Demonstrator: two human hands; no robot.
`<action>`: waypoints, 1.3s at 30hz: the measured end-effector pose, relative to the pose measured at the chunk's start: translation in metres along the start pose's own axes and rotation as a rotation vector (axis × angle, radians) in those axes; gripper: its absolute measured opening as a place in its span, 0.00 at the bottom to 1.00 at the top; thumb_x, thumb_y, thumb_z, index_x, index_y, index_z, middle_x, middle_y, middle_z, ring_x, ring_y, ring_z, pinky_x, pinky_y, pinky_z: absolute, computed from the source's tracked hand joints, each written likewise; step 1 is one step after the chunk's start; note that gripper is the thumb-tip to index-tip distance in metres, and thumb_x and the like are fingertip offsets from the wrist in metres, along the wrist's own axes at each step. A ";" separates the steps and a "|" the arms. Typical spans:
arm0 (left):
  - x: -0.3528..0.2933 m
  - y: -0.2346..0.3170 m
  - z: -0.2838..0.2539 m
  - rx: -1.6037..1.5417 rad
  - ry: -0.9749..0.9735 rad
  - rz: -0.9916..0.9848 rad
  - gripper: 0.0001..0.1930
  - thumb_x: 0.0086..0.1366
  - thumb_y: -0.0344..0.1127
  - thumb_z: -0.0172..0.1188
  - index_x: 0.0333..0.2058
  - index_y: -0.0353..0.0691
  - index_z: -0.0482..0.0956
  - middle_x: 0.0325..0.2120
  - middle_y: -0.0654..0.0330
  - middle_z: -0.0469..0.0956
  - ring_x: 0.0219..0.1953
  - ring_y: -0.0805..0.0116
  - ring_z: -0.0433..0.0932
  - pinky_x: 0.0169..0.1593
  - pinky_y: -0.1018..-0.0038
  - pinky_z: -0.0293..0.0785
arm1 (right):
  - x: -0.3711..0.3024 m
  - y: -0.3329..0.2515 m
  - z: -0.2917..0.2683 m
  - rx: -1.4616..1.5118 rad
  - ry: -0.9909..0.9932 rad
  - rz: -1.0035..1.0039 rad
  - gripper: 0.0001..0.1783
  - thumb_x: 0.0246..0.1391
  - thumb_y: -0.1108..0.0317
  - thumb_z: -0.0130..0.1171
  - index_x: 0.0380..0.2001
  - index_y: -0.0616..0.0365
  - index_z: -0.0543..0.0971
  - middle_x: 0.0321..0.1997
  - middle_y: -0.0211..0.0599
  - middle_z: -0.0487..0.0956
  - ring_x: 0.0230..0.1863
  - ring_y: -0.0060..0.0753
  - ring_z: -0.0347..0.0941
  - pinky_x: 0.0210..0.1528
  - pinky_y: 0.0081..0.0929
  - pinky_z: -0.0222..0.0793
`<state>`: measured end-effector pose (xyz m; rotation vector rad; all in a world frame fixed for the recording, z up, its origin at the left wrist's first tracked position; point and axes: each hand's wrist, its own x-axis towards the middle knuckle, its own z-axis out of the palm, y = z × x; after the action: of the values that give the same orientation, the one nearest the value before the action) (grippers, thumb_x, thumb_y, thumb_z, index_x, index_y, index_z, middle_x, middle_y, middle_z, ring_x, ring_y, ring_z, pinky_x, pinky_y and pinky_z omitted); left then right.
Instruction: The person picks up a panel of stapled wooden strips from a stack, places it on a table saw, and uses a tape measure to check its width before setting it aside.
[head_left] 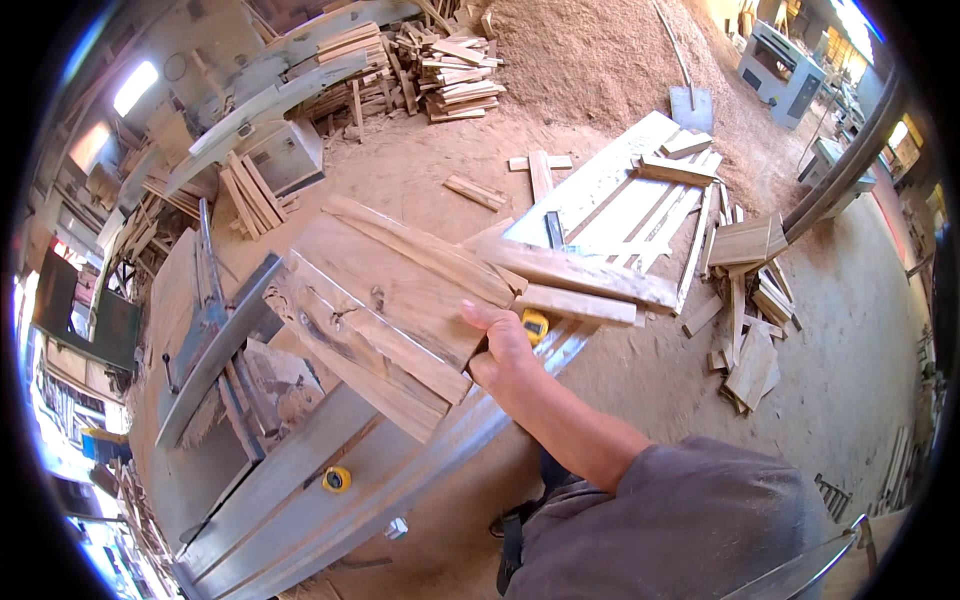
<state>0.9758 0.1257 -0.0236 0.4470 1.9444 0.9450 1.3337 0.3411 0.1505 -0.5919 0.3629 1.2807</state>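
Observation:
My right hand (502, 345) grips the near right end of a set of rough wooden boards (370, 290), thumb on top and fingers curled under the edge. The boards lie side by side, knotty and with rough edges. They extend over a grey metal machine table (390, 470); I cannot tell whether they rest on it. A yellow tape measure (535, 327) is just beyond my hand. Another yellow tape measure (337, 479) sits on the machine table. My left hand is not in view.
Beyond the boards, long planks and a timber beam (580, 275) lie on a pale surface (640, 150). Offcuts (755, 370) are heaped to the right. A shovel (690, 105) stands by a large sawdust pile (580, 60). Stacked wood (465, 80) and another machine (285, 155) are at the back.

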 end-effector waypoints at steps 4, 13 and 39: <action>-0.003 0.016 0.044 0.003 0.022 -0.066 0.36 0.61 0.49 0.64 0.57 0.23 0.69 0.44 0.42 0.81 0.43 0.46 0.82 0.48 0.54 0.81 | 0.055 -0.049 0.039 0.127 0.018 -0.021 0.22 0.61 0.75 0.56 0.59 0.60 0.72 0.57 0.46 0.77 0.60 0.50 0.72 0.67 0.57 0.67; -0.019 0.034 0.077 -0.013 0.036 -0.140 0.35 0.62 0.50 0.63 0.56 0.22 0.70 0.45 0.42 0.80 0.44 0.46 0.82 0.49 0.54 0.81 | 0.291 -0.124 0.097 0.112 0.023 -0.246 0.13 0.60 0.73 0.52 0.48 0.59 0.76 0.47 0.38 0.77 0.47 0.36 0.74 0.52 0.36 0.72; -0.101 -0.254 -0.369 0.215 1.334 -0.607 0.44 0.56 0.57 0.69 0.58 0.23 0.69 0.57 0.41 0.71 0.59 0.48 0.73 0.58 0.51 0.73 | 0.018 0.023 -0.310 -1.553 -0.379 0.049 0.13 0.63 0.57 0.51 0.35 0.54 0.78 0.28 0.28 0.75 0.28 0.25 0.70 0.32 0.25 0.68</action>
<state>0.7318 -0.2631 -0.0484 -0.8877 3.0711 0.6215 1.3380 0.1740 -0.1116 -1.5696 -1.0701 1.5197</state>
